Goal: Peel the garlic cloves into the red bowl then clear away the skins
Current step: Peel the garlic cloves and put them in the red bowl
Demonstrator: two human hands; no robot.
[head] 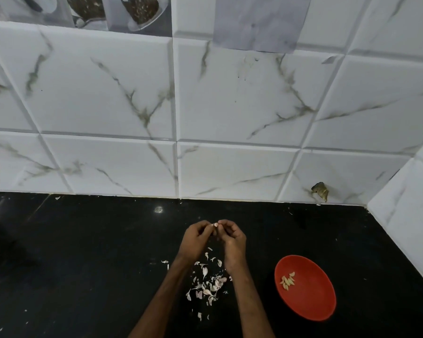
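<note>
Fingers (226, 223) of both hands curl inward and pinch one small garlic clove (215, 225) between their tips, the left hand (197, 236) and the right hand (233, 237) meeting over the black counter (83, 264). To peel it well, I judge that one hand should steady the clove while a nail of the other lifts the papery coat at one end and strips it along the length, so the flesh is not bruised and the scrap drops onto the heap of skins (209, 286) lying between the forearms. Both forearms come up from the lower edge and converge, wrists slightly bent, the hands well apart from the red bowl (310, 306). The bowl sits to the right on the counter with a few peeled cloves (288, 280) in its left part. How much skin is left on the pinched clove I cannot tell.
</note>
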